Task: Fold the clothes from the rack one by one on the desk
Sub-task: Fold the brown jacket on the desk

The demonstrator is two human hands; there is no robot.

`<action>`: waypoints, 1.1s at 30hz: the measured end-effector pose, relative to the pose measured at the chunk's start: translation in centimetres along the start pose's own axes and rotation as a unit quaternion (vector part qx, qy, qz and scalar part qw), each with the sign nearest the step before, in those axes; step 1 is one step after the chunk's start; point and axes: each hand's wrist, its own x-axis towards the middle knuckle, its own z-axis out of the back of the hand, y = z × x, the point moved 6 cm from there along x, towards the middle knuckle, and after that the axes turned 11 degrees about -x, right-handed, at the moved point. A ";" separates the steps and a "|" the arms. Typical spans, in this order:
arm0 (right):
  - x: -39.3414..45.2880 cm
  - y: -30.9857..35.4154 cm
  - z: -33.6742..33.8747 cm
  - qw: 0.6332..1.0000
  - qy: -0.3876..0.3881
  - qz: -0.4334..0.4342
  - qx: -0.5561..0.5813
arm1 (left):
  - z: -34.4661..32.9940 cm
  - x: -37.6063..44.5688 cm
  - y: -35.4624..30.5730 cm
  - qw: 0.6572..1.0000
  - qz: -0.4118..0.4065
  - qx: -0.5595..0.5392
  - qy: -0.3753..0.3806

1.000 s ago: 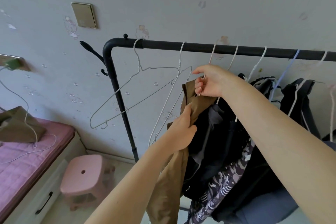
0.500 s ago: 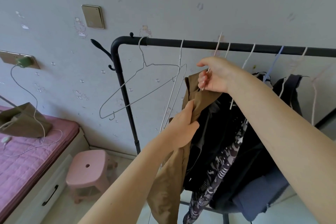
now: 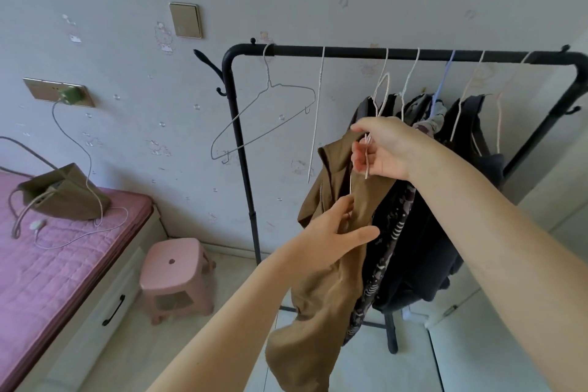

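Note:
A black clothes rack [image 3: 350,52] stands against the wall. My right hand [image 3: 385,149] pinches the neck of a white wire hanger [image 3: 380,95], whose hook is off the bar and below it. A brown zip garment [image 3: 324,296] hangs from that hanger and droops toward the floor. My left hand [image 3: 331,232] lies on the garment's upper front with fingers mostly straight and the thumb spread. Several dark garments [image 3: 423,232] and a patterned one hang on the rack behind the brown one. No desk is in view.
An empty grey wire hanger [image 3: 270,118] and a bare white one [image 3: 318,111] hang at the rack's left end. A pink stool [image 3: 175,270] stands on the floor left of the rack. A bed with a purple cover [image 3: 47,258] holds an olive bag [image 3: 63,194] and a charger cable.
My right hand has lifted the hanger off the bar and drawn it down and toward me with the brown garment. My left hand has loosened its grip on the fabric. The view has pulled back.

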 end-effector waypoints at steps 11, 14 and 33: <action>-8.9 -5.0 -0.5 0.988 -0.019 -0.019 -0.150 | 3.6 -4.8 -2.0 0.946 -0.060 0.109 -0.300; -10.8 -5.3 -0.8 0.985 0.002 -0.011 -0.170 | 2.2 -4.1 -1.4 0.935 -0.016 0.210 -0.286; -11.2 -8.8 5.5 0.890 -0.001 0.109 -0.443 | 9.1 -9.3 -3.9 0.876 0.078 0.416 -0.232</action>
